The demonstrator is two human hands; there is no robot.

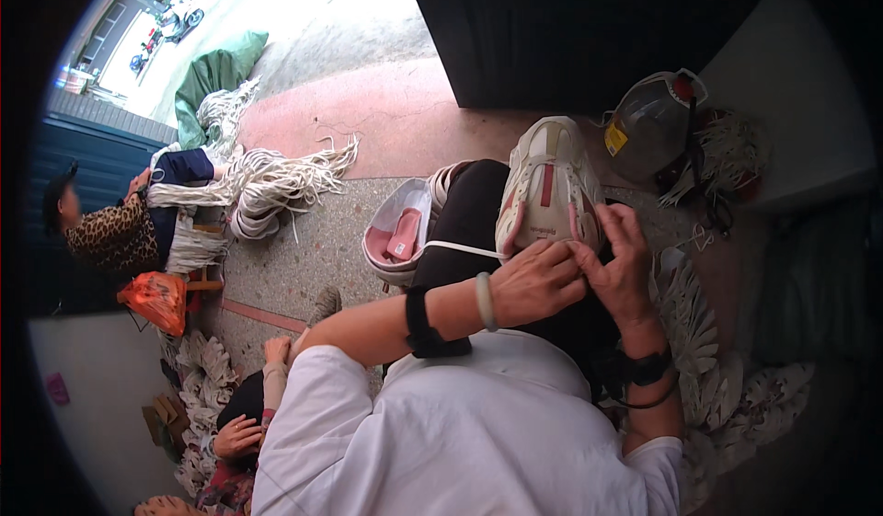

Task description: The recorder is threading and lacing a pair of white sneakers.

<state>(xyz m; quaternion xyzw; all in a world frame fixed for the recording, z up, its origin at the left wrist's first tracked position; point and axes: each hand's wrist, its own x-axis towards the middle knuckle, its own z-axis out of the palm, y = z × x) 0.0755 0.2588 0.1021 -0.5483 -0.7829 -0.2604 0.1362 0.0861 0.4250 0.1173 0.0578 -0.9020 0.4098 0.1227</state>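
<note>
1. The left hand [538, 281] is seen closed in a pinch on a white lace [460, 250] just below the heel end of a white-and-pink sneaker [544, 189]; a pale bangle and a black wrist strap are worn on that arm.
2. The right hand [618, 258] is pressed against the left one, fingers curled at the same spot by the sneaker's edge; whether the lace is actually gripped by it cannot be told, as the fingertips are hidden.
3. The sneaker is rested sole-side away on the lap, over black trousers, and is touched by both hands at its near end.
4. The lace is stretched taut from the pinch leftward across the thigh, toward a second shoe [402, 231] with a pink inside lying just beside the leg.
5. Step judged: the lace is being threaded or pulled through at the sneaker. The next move would likely call for a firm pinch on the lace tip and a steady sneaker.
6. Further out: a grey helmet [655, 125] to the right, bundles of pale laces [276, 180] on the floor, an orange bag [156, 300], and other people seated at the left.
</note>
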